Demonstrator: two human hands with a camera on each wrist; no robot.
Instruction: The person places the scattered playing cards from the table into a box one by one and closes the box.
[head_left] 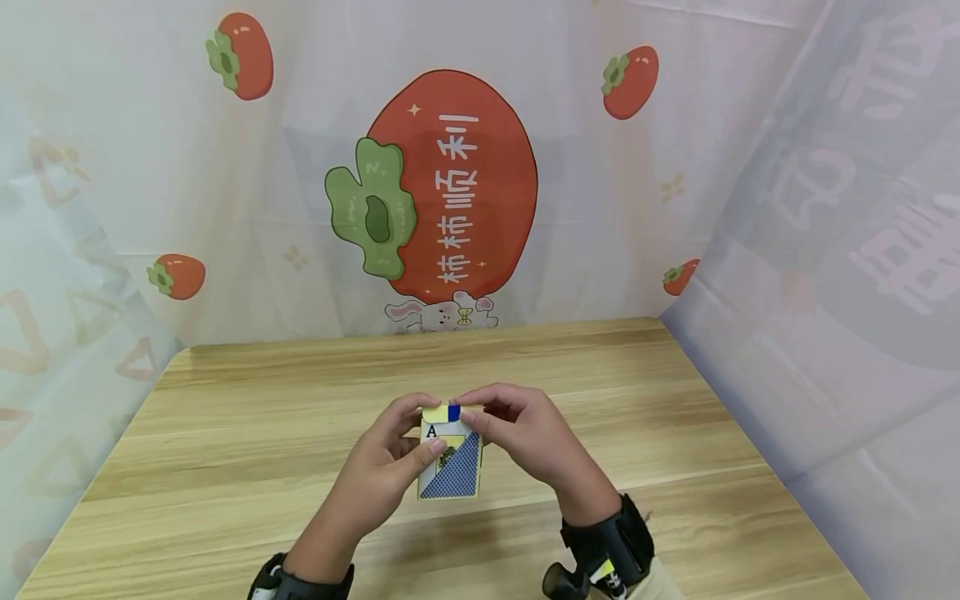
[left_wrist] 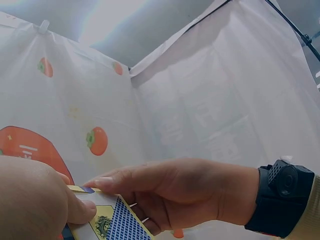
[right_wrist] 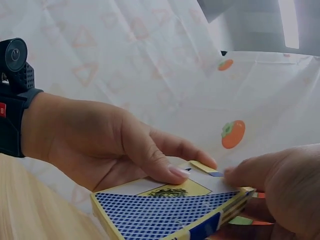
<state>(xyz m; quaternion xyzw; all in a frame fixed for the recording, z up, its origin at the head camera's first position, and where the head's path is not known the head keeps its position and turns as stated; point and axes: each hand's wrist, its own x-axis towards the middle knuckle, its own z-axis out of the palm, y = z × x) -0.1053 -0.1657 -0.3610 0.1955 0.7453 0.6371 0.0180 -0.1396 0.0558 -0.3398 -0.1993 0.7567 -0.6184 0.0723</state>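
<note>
A playing card box (head_left: 457, 471), blue-checked and white with yellow edges and a letter A, is held above the table between both hands. My left hand (head_left: 382, 467) grips its left side, thumb across the front face and fingers behind. At the top right corner, my right hand (head_left: 525, 425) pinches the box by its top flap, thumb in front. In the left wrist view the card box (left_wrist: 122, 220) shows its printed front, with the right hand (left_wrist: 185, 192) beyond it. The right wrist view shows the box (right_wrist: 160, 212) tilted, the left thumb lying on its face.
A wood-grain table (head_left: 225, 433) lies under the hands. Behind it hangs a white curtain (head_left: 315, 67) printed with persimmons, and more curtain (head_left: 862, 333) closes the right side. Black wrist cameras (head_left: 611, 542) are strapped to both wrists.
</note>
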